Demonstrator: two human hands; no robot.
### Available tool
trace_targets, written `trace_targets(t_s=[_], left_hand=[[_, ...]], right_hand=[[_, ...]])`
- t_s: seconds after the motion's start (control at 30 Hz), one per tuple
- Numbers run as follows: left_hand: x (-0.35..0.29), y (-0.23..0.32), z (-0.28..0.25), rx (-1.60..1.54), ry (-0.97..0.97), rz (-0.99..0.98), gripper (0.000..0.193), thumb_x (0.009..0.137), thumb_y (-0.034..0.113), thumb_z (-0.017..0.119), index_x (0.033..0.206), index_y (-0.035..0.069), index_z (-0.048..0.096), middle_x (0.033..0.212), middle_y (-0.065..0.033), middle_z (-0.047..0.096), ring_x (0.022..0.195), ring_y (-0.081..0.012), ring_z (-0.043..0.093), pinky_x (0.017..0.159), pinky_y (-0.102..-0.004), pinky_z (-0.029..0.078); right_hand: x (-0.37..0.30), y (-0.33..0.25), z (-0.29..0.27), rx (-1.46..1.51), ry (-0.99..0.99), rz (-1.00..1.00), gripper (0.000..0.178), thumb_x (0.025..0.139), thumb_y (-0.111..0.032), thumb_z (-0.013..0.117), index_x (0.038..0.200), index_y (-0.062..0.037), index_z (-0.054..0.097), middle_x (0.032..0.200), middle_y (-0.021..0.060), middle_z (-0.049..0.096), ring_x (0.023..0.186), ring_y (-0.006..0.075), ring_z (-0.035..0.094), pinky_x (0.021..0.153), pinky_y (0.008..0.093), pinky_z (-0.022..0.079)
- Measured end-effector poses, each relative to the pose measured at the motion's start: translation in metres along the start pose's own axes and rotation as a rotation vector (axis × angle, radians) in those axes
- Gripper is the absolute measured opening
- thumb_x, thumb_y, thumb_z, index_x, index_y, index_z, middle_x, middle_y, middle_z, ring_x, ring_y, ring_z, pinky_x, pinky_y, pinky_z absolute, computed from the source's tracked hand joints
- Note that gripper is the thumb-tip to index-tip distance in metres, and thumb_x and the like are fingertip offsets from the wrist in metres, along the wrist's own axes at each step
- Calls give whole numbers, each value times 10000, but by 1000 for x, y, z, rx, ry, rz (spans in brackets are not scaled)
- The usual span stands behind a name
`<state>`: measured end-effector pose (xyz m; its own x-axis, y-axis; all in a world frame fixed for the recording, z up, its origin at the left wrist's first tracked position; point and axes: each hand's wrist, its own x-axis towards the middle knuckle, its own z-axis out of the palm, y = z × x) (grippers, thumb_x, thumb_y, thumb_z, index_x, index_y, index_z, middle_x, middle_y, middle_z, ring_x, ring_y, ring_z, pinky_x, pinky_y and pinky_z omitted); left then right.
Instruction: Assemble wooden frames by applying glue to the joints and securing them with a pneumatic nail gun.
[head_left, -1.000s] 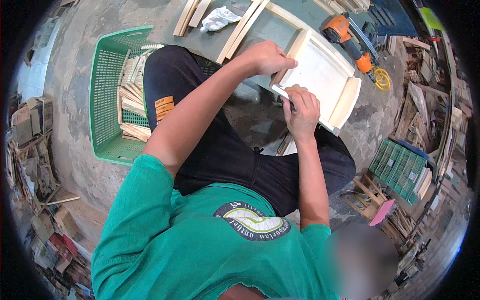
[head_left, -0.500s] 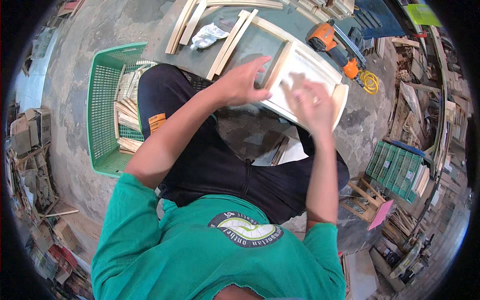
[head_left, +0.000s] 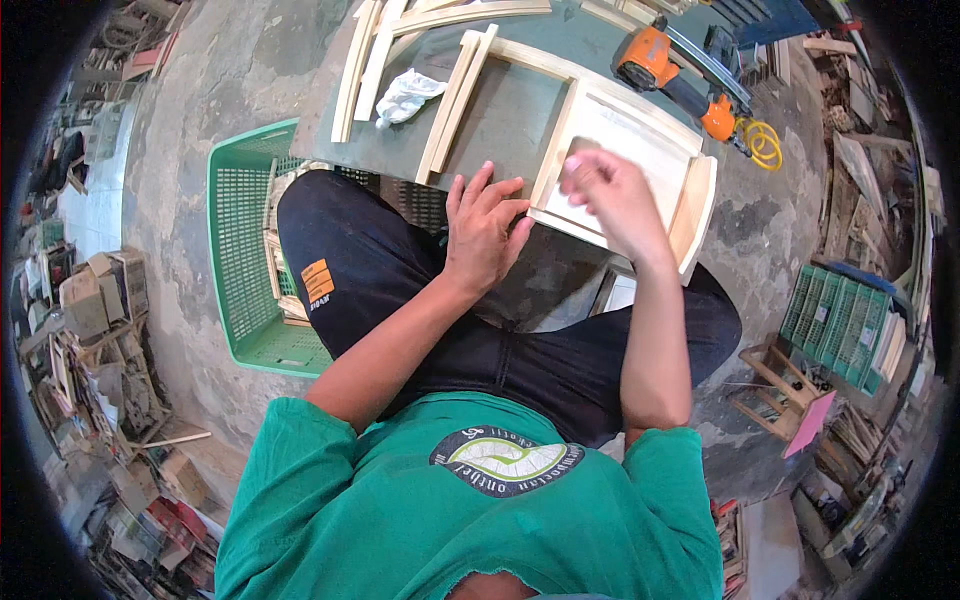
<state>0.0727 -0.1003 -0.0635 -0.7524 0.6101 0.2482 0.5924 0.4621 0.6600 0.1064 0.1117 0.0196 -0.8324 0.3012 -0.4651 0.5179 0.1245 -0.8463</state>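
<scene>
A pale wooden frame [head_left: 565, 110] with a white panel [head_left: 640, 135] set in its right part lies on the grey worktable [head_left: 505, 118] before my knees. My left hand [head_left: 485, 225] is open at the near edge, fingers spread, its fingertips close to the frame's near corner by the crosspiece. Over the white panel is my right hand [head_left: 625, 200], fingers curled in and slightly blurred; whatever they may hold is hidden. Two wooden strips [head_left: 460, 105] lie side by side at the frame's left end. Left of them sits a crumpled white plastic bag [head_left: 408, 97].
An orange and black nail gun [head_left: 680, 85] with a coiled yellow hose [head_left: 763, 145] rests at the far right of the table. More wooden strips [head_left: 365, 75] lie at the far left. A green basket [head_left: 235, 250] holding wood pieces stands by my left knee; a small wooden stool [head_left: 785, 400] is at right.
My left hand has come down and nearer, onto the table's near edge beside the frame. The right hand stays over the white panel, its fingers more curled. The whole view has shifted slightly.
</scene>
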Motion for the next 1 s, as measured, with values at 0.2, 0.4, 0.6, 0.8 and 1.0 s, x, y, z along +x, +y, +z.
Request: trace_targets(t_s=[0.2, 0.4, 0.6, 0.8, 1.0], left_hand=[[-1, -7, 3, 30, 12, 25, 245, 824, 76, 827, 1052, 146, 771, 1358, -14, 684, 1487, -342, 460, 1233, -572, 246], [-3, -11, 7, 20, 40, 40, 240, 826, 72, 825, 1043, 161, 773, 1354, -1, 684, 1489, -322, 461, 1237, -568, 234], [-1, -15, 10, 47, 72, 67, 154, 843, 147, 823, 980, 191, 770, 1314, 24, 680, 1461, -310, 471, 1213, -573, 244], [-1, -20, 11, 76, 83, 93, 148, 846, 152, 822, 977, 192, 766, 1310, 24, 679, 1448, -303, 482, 1195, -572, 255], [1, -19, 11, 81, 79, 137, 128, 852, 151, 819, 962, 186, 764, 1315, 23, 678, 1445, -298, 487, 1177, -589, 262]], right_hand=[[-8, 27, 26, -71, -5, -83, 369, 997, -189, 714, 1247, 80, 678, 1028, 127, 763, 908, 159, 713, 831, 303, 574], [-3, 29, 25, -111, -28, -108, 347, 979, -167, 720, 1218, 80, 673, 1051, 119, 744, 905, 159, 702, 800, 305, 578], [-2, 24, 25, -5, -55, -58, 328, 979, -162, 721, 1213, 64, 674, 1050, 108, 729, 895, 150, 684, 790, 310, 581], [12, 24, 12, -79, -26, -151, 310, 973, -173, 738, 1174, 60, 701, 955, 67, 732, 837, 129, 670, 765, 283, 562], [87, 5, -91, -913, 747, -394, 495, 889, -279, 701, 1312, -29, 644, 1178, 187, 744, 1061, 386, 719, 953, 479, 558]])
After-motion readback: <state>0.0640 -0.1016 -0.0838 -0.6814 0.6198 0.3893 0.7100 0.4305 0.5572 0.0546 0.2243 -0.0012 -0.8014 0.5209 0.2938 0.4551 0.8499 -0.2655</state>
